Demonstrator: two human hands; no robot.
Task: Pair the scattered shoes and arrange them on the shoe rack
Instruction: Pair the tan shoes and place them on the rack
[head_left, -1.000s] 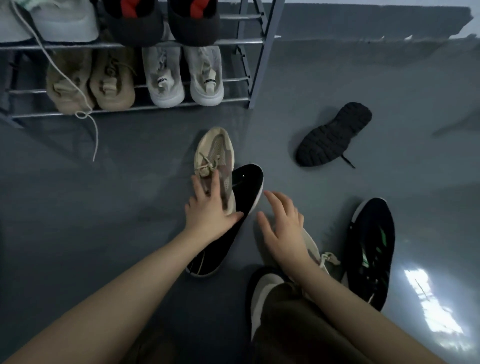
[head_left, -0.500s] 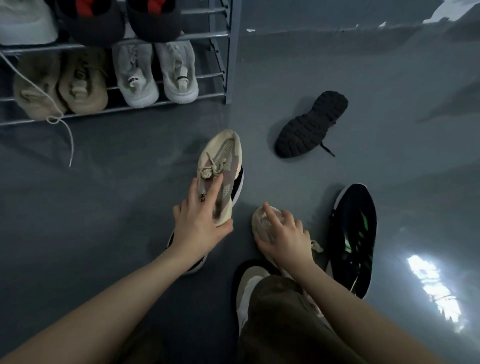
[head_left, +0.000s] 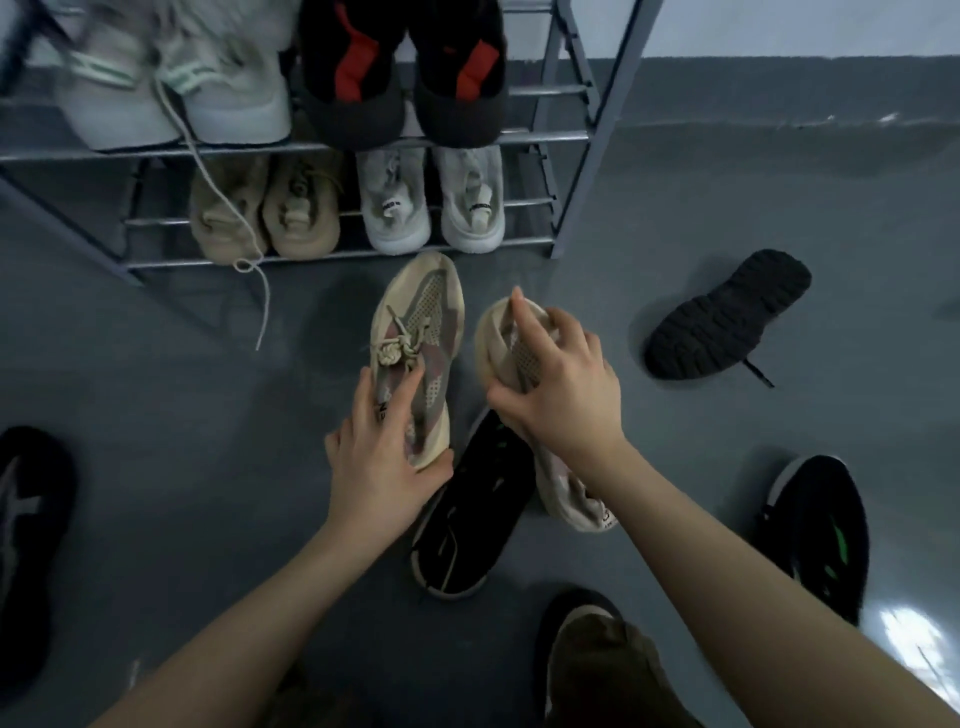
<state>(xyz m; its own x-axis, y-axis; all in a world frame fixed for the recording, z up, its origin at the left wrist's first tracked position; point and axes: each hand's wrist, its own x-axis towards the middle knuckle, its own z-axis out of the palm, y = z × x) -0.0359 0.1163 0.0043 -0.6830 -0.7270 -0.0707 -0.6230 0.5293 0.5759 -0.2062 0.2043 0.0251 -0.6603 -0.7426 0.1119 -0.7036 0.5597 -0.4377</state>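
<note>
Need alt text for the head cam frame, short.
Each hand holds one beige sneaker, left hand and right hand, side by side above a grey floor, before a metal shoe rack with paired shoes. Black shoes lie scattered on the floor, one sole-up.

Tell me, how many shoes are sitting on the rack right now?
8, in four pairs. Upper shelf: white pair left, black-and-red pair right. Lower shelf: tan pair left, light grey pair right. More may sit beyond the frame's edge.
</note>
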